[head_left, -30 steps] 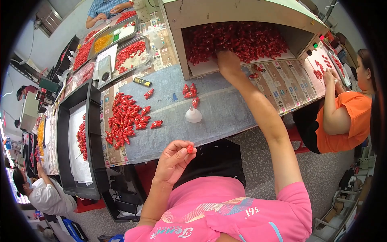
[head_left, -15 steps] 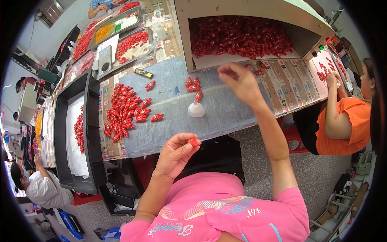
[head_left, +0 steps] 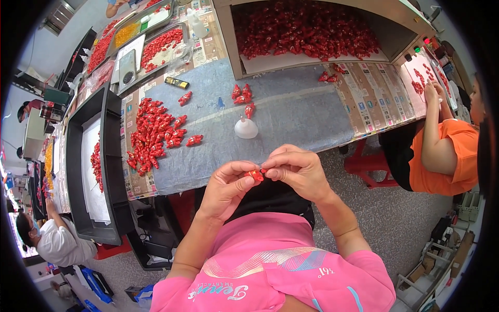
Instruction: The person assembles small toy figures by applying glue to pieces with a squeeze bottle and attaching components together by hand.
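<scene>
Close in front of my body, my left hand (head_left: 224,191) is closed, thumb and fingers pinching a small red figurine part (head_left: 255,176). Against its right side my right hand (head_left: 300,174) holds a tiny dark red piece (head_left: 263,170) between thumb and fingertips; its exact shape is too small to tell. Beyond my hands, a squat translucent white squeeze bottle (head_left: 246,129) stands on the blue-grey work cloth (head_left: 291,125). One red part (head_left: 249,110) lies by its tip, with a small cluster of red parts (head_left: 241,94) behind.
Left lies a pile of red parts (head_left: 153,130), beside a black tray (head_left: 115,171). An open-fronted box (head_left: 228,36) full of red parts stands at the back. A phone (head_left: 127,66) and a yellow-black tube (head_left: 176,82) lie back left. A co-worker in orange (head_left: 442,156) sits right.
My right hand has come back from near the box front to meet my left hand, now pinching a tiny piece. My left hand keeps its red part. The view has shifted slightly.
</scene>
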A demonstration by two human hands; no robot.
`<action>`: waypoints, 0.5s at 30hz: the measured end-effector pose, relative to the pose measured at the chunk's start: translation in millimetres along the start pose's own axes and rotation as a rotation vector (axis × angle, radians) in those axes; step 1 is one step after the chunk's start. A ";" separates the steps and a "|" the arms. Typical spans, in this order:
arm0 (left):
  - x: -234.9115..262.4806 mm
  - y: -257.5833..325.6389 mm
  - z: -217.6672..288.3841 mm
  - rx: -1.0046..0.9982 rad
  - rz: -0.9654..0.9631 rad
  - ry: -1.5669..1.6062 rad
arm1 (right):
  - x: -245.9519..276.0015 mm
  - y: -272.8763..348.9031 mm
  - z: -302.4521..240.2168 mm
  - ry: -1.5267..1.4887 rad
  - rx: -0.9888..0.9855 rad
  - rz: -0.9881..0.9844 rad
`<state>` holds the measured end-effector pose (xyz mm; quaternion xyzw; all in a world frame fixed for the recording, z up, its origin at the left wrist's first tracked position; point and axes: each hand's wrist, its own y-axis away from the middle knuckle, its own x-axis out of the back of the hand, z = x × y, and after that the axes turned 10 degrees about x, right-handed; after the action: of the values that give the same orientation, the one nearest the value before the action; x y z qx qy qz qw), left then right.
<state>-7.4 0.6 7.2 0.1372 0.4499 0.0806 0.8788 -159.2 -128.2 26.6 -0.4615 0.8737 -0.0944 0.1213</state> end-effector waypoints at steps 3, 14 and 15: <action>-1.5 -0.2 -2.1 -0.009 0.012 -0.008 | -0.5 1.4 0.3 -0.080 -0.052 0.054; -1.6 -2.4 -4.0 -0.031 0.079 -0.107 | 1.2 4.8 0.5 -0.109 -0.140 0.061; -2.6 -2.5 -3.6 -0.031 0.080 -0.106 | 1.1 5.2 1.4 -0.109 -0.141 0.061</action>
<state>-11.8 -1.9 6.5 0.1457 0.3954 0.1151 0.8995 -163.4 -126.3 23.8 -0.4466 0.8839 -0.0038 0.1387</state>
